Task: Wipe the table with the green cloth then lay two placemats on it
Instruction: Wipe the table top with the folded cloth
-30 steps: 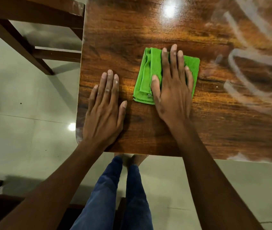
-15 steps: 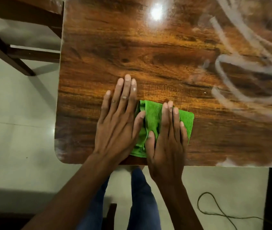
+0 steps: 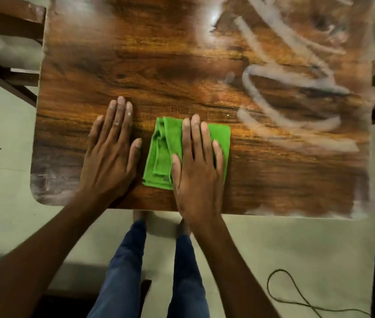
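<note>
Glossy wooden counter (image 3: 182,65), smeared white at right, over pale tiled floor (image 3: 273,244).
Folded green cloth (image 3: 161,154), long axis running away, is pressed by flat right hand (image 3: 199,173); left hand (image 3: 111,157) is laid flat beside it.

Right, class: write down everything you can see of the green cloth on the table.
The green cloth is bright green, ribbed like microfibre, folded into a rough rectangle with layered folds along its left side. It lies flat on the wooden table near the front edge. The right hand presses flat on its right half.
</note>
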Demonstrator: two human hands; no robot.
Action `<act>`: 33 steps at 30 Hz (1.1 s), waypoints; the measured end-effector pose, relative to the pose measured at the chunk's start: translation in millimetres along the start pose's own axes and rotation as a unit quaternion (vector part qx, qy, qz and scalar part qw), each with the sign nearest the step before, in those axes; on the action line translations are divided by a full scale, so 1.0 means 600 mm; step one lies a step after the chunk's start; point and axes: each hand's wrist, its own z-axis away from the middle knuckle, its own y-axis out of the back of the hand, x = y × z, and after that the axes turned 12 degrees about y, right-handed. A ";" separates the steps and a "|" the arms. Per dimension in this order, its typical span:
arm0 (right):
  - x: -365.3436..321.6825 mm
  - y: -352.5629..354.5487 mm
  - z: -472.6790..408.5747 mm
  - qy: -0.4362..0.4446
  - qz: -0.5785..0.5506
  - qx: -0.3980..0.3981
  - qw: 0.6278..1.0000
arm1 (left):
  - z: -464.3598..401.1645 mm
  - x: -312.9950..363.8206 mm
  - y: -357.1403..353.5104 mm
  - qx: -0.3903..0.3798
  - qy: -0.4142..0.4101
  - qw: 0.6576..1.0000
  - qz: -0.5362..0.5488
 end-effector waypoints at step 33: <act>0.079 0.017 -0.003 0.003 -0.005 0.033 0.999 | -0.001 0.009 -0.006 0.046 0.013 0.999 -0.005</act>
